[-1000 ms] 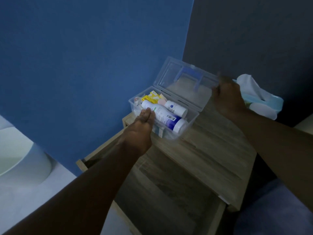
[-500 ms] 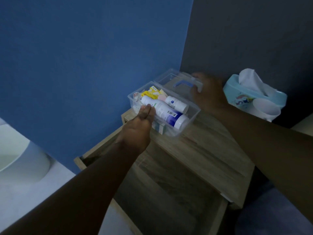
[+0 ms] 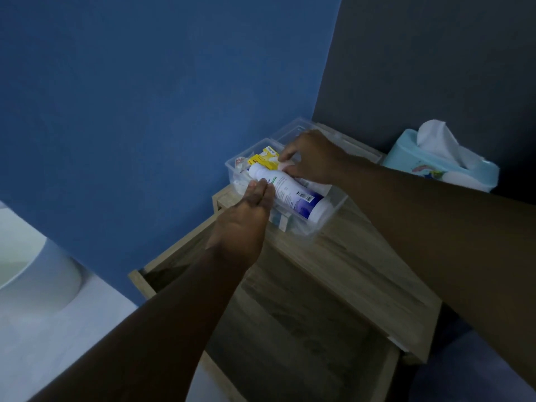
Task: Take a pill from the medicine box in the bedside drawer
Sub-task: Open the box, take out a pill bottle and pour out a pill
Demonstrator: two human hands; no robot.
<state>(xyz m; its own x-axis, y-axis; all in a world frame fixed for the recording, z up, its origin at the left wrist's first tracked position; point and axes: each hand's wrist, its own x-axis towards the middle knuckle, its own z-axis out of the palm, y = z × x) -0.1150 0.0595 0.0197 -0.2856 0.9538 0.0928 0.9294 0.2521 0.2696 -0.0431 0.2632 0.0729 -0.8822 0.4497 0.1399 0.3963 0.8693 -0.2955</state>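
right hand moved from lid into medicine box | left hand steadies (rim)

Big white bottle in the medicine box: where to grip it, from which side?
Grip the white bottle across its bare middle, coming from above. It lies on its side on top of the other contents of the clear box, its cap toward the near right corner, so the box walls block a side approach.

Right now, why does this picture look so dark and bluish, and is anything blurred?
Head view: dim room light, a blue cast, both forearms nearly black; the white bottle in the clear medicine box is brightest, its label mostly readable; the wide lens tilts the walls; the right hand is slightly soft.
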